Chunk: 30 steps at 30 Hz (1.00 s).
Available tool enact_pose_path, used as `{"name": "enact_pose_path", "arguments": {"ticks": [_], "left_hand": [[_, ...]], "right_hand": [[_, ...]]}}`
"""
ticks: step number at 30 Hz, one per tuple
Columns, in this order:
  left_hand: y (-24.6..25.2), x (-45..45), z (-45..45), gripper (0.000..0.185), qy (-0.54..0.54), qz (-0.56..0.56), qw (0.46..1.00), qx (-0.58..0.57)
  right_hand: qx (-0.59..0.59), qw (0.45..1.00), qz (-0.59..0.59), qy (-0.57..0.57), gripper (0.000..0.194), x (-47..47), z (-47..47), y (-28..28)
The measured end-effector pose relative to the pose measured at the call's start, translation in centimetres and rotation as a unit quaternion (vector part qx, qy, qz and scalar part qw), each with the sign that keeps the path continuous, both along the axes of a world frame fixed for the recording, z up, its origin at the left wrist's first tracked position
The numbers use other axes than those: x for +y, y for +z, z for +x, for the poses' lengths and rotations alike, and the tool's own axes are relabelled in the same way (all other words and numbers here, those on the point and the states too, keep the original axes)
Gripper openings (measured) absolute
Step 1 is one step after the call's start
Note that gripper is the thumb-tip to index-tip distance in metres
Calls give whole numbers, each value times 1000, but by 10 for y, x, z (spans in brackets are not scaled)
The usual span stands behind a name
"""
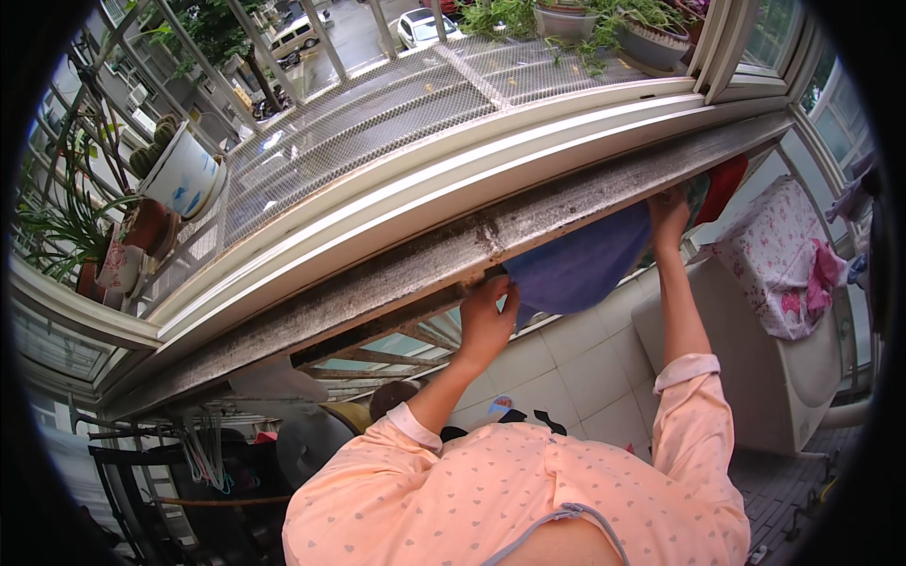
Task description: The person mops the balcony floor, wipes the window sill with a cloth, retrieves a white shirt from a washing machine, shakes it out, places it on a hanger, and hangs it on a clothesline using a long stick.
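A blue cloth (580, 269) hangs beneath the inner edge of a worn, stained window ledge (488, 230), stretched between my two hands. My left hand (487, 318) pinches the cloth's upper left corner, close against a small dark piece at the underside of the ledge. Higher up and to the right, my right hand (668, 219) grips the cloth's other end, with its fingertips partly hidden. Just past that hand hangs a red fabric piece (723, 187). The ledge covers the top of the cloth.
Beyond the window track (439, 187) lies a mesh-floored cage with a cactus pot (182, 170) and other potted plants. To the right stands a white appliance (736, 368) under a floral cover (771, 247). Hangers (209, 453) hang lower left. Below is a tiled floor (587, 361).
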State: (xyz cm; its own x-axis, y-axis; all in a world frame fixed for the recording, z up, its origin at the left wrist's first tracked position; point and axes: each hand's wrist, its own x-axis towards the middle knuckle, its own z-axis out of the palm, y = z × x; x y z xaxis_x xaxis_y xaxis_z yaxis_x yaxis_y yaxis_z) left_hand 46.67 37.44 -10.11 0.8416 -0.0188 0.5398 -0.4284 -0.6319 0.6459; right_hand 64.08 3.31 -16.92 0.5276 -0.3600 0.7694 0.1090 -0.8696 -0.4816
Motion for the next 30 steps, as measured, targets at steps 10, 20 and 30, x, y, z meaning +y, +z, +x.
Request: {"name": "enact_pose_path", "arguments": {"ticks": [10,20,30], "left_hand": [[13,-17,-4,24,-102,78,990,-63],[10,-47,24,33,-132,167,977,-26],[10,-49,25,32,-164,141,976,-7]], "right_hand": [[23,985,-131,111,21,84,-64,24],[35,981,-141,130,18,91,-70,27],[30,982,-137,128,19,93,-70,26]]}}
